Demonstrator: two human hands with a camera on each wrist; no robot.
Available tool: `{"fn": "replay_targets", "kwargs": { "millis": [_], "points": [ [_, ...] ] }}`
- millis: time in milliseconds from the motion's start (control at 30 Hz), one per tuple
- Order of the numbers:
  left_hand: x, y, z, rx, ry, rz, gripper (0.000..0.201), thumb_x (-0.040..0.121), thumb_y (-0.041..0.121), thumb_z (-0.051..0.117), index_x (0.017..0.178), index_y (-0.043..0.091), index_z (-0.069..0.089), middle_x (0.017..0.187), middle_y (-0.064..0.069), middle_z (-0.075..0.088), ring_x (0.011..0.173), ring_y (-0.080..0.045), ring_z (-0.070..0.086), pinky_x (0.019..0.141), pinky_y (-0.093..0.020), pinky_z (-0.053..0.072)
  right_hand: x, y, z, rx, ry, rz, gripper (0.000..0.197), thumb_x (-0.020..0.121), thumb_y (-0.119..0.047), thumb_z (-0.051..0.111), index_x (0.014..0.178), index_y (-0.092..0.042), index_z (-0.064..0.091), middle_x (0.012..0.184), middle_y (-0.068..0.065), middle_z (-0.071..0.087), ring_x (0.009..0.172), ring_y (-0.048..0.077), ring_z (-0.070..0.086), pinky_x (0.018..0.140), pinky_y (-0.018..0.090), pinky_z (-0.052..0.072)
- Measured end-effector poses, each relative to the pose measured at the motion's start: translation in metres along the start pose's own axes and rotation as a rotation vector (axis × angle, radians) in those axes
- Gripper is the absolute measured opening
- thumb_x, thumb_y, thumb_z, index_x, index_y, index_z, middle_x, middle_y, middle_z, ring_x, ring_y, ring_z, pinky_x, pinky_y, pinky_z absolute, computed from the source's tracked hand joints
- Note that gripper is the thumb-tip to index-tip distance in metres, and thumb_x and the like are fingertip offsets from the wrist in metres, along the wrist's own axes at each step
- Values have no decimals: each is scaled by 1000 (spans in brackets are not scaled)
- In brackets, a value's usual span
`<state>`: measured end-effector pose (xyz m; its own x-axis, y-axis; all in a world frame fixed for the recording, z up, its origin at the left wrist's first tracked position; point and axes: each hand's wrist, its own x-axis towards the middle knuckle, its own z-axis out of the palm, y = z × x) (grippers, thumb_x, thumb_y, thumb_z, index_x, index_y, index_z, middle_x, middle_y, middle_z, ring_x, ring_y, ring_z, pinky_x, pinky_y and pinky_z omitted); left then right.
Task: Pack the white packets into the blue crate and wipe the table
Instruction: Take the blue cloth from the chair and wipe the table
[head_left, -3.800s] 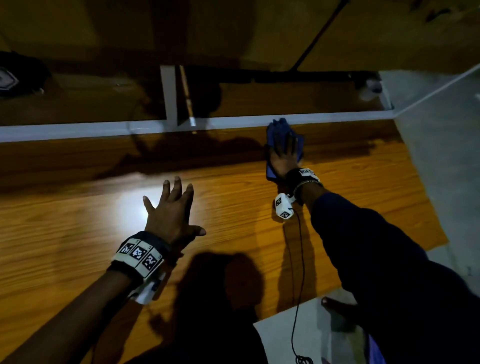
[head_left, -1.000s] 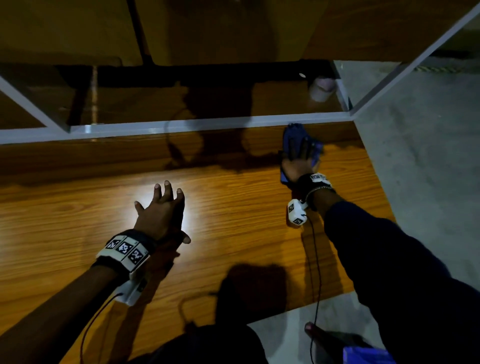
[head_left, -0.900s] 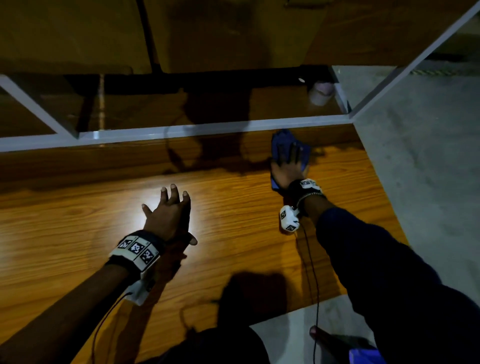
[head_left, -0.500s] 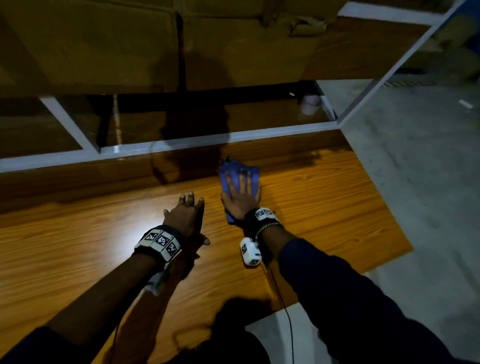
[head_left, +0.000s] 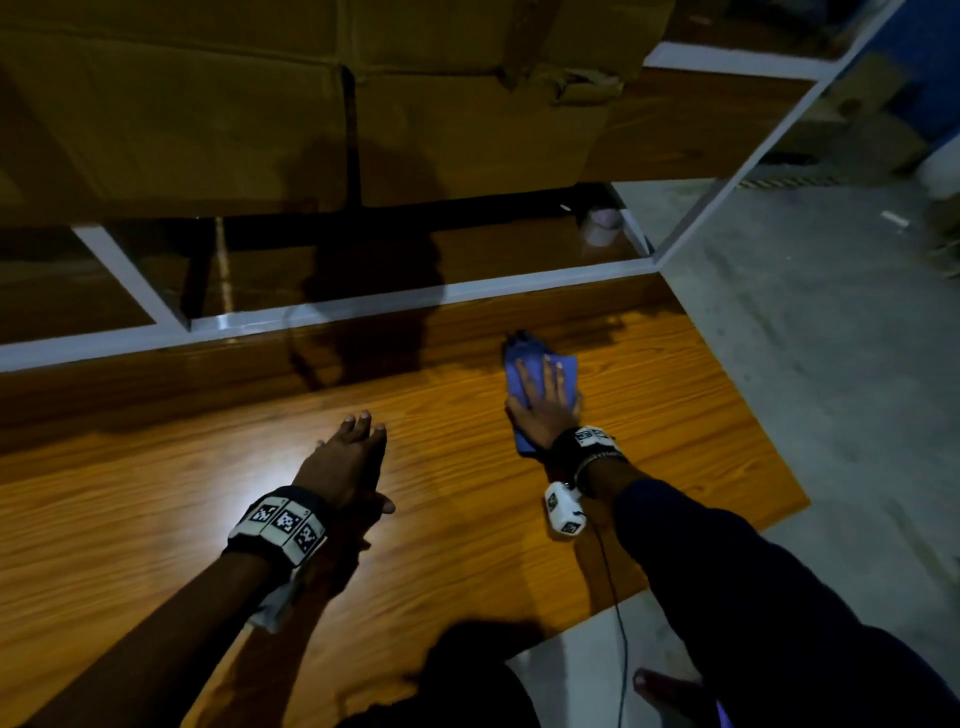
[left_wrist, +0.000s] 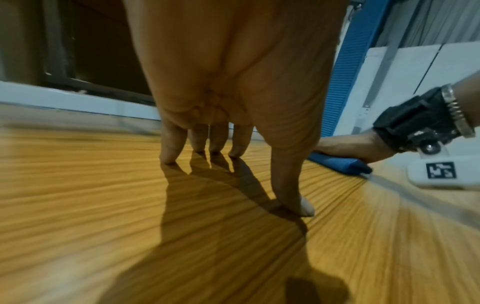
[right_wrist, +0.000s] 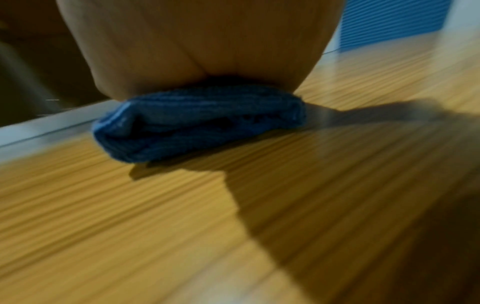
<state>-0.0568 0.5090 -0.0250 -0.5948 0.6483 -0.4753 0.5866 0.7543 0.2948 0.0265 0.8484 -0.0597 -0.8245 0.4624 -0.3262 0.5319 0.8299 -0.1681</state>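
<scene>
On the left, our left hand (head_left: 347, 467) rests on the wooden tabletop (head_left: 156, 519), fingers straight, fingertips (left_wrist: 171, 158) and thumb touching the wood, holding nothing. To its right, well apart from it, our right hand (head_left: 545, 402) lies flat, fingers straight, pressing the folded blue cloth (head_left: 540, 366) down onto the surface near the white frame rail (head_left: 363, 306) at the far edge. The cloth pokes out past our fingertips, its long axis running away from us toward that rail. We judge this to be the wiping step, with no white packets or blue crate in view. The unwiped stretch lies leftward, toward our resting hand, so the cloth hand is the one to sweep that way.
</scene>
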Motion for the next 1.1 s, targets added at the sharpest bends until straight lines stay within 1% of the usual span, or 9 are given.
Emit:
{"fn": "replay_targets", "kwargs": {
  "millis": [100, 233, 333, 467, 667, 800, 900, 967, 1100],
  "points": [
    [2, 2, 2, -26, 7, -28, 125, 68, 61, 82, 161, 19, 10, 168, -7, -5, 155, -29, -4, 118, -62, 19, 18, 53, -15, 30, -30, 91, 71, 96, -72, 16, 159, -48, -8, 168, -2, -23, 155, 25, -19, 121, 63, -4],
    [6, 2, 3, -43, 7, -65, 128, 61, 63, 85, 161, 20, 15, 168, -5, -4, 155, -27, -3, 117, -63, 25, 41, 112, -33, 55, 2, 180, 68, 100, -69, 19, 158, -48, -8, 170, 0, -17, 156, 26, -15, 121, 64, 0],
    [7, 6, 3, -30, -4, -84, 128, 61, 62, 85, 160, 20, 16, 168, -5, -4, 155, -27, -4, 116, -63, 27, 53, 131, -43, 56, 4, 218, 67, 102, -66, 22, 159, -46, -6, 170, 1, -17, 156, 26, -13, 120, 66, 3],
    [8, 9, 1, -27, -11, -96, 126, 62, 59, 86, 159, 17, 18, 168, -7, -3, 155, -29, -4, 115, -66, 24, 56, 131, -42, 46, -5, 232, 66, 102, -67, 19, 159, -46, -7, 169, 0, -20, 156, 25, -17, 120, 65, -1],
    [5, 15, -3, 61, -44, -88, 125, 66, 55, 85, 158, 11, 13, 167, -13, -4, 154, -35, -2, 113, -69, 26, 37, 97, -29, 67, -1, 252, 69, 99, -70, 15, 158, -45, -12, 168, 2, -22, 155, 26, -19, 121, 64, -1],
    [3, 18, -5, 65, -50, -59, 122, 69, 54, 84, 157, 10, 12, 167, -15, -4, 154, -36, -3, 111, -70, 24, 12, 54, -9, 64, 37, 178, 85, 80, -81, -9, 158, -46, -13, 168, 0, -24, 155, 26, -20, 121, 64, -2],
    [1, 15, -3, 46, -45, -50, 121, 70, 52, 84, 158, 10, 11, 167, -16, -6, 154, -36, -5, 113, -69, 21, -14, 9, 8, 75, 29, 105, 76, 86, -74, 0, 157, -48, -14, 167, -1, -26, 154, 24, -22, 120, 64, -4],
    [0, 11, 0, 18, -37, -36, 123, 70, 53, 84, 159, 11, 10, 167, -15, -8, 154, -36, -6, 114, -68, 19, -32, -20, 19, 56, 52, 68, 76, 86, -74, 1, 157, -48, -13, 167, -1, -25, 154, 24, -22, 119, 64, -3],
    [2, 4, 5, -21, -23, -9, 124, 70, 54, 84, 159, 13, 7, 167, -14, -10, 153, -36, -8, 115, -68, 16, -65, -65, 41, 27, 36, 16, 69, 102, -64, 25, 159, -46, -9, 167, 1, -26, 153, 24, -26, 120, 65, -1]
  ]
}}
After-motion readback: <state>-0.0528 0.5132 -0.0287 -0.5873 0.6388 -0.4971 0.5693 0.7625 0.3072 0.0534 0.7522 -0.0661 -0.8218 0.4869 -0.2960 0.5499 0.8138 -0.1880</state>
